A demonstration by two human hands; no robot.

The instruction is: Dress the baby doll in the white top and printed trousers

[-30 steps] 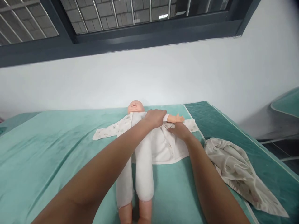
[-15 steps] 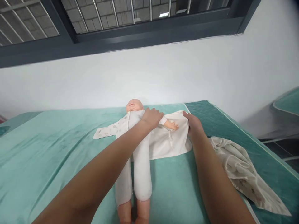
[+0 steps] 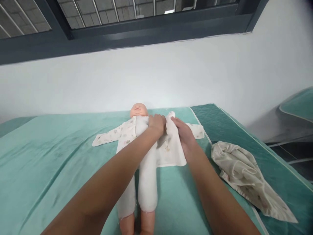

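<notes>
A baby doll (image 3: 147, 182) in white cloth lies face up on the bed, head toward the wall. A white printed baby shirt (image 3: 174, 148) is spread under and around it. One sleeve (image 3: 107, 137) stretches out left, the other (image 3: 197, 131) right. At the doll's chest, my left hand (image 3: 157, 124) is closed at its arm, which my fingers and the cloth mostly hide. My right hand (image 3: 185, 134) pinches the raised edge of the shirt's front panel, close beside my left hand.
A crumpled cream cloth (image 3: 241, 169) lies right of my right forearm. Green sheeting (image 3: 61, 169) covers the bed, which meets a white wall (image 3: 158, 78). Above is a dark window frame (image 3: 146, 31) with metal bars. Another green-topped surface (image 3: 297, 106) stands at the far right.
My right hand has moved left toward my left hand, folding the shirt panel inward. The right sleeve now shows, while the doll's small hand has gone out of sight. My left hand stays by its arm.
</notes>
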